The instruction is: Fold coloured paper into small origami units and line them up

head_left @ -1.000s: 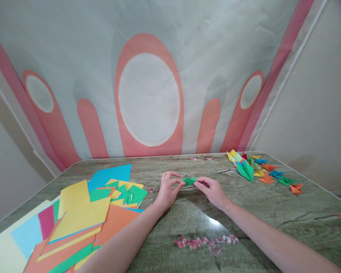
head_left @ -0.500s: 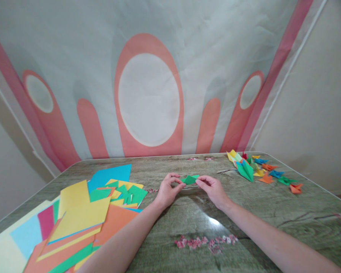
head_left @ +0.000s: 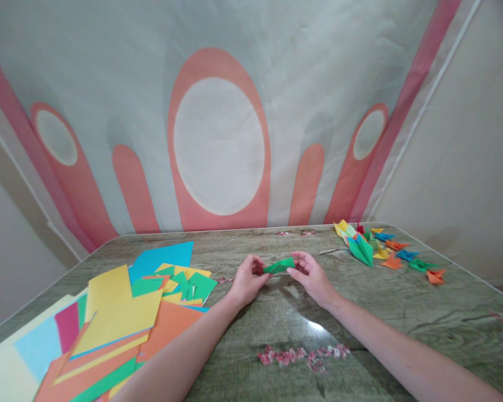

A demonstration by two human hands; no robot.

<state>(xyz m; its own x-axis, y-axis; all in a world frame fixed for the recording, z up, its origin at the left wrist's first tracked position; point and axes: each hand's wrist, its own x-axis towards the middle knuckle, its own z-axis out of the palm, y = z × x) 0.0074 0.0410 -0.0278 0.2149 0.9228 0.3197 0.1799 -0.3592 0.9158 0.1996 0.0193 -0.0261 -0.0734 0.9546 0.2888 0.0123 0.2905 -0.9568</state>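
Head view: green folded paper (head_left: 279, 266) held just above the table (head_left: 402, 318), centre, slightly toward the far edge. It's a narrow pointed piece, tilted, right end higher.

Left hand (head_left: 246, 279) pinches its left end between thumb and fingertips, other fingers curled in. Right hand (head_left: 314, 276) pinches the right end the same way, fingers bent and close together. Both forearms come in from the near edge; can't tell if the wrists touch the surface.

Table: grey-green wood-grain top, glossy, with a light glare patch between the forearms. Rounded corners. Small pink floral print (head_left: 302, 354) near the front, more of it at the far edge.

Left of the hands: loose sheets of coloured paper (head_left: 117, 318), overlapping yellow, orange, blue, green and pink, some green offcuts on top, near the left hand but not touching it.

Far right corner: cluster of folded paper pieces (head_left: 381, 248), green, yellow, orange and blue, well apart from the right hand.

Room: fabric backdrop (head_left: 218, 145) behind the table, pale grey with salmon-pink arches and white ovals, creased. Plain beige wall (head_left: 465, 167) to the right, and the same to the left.
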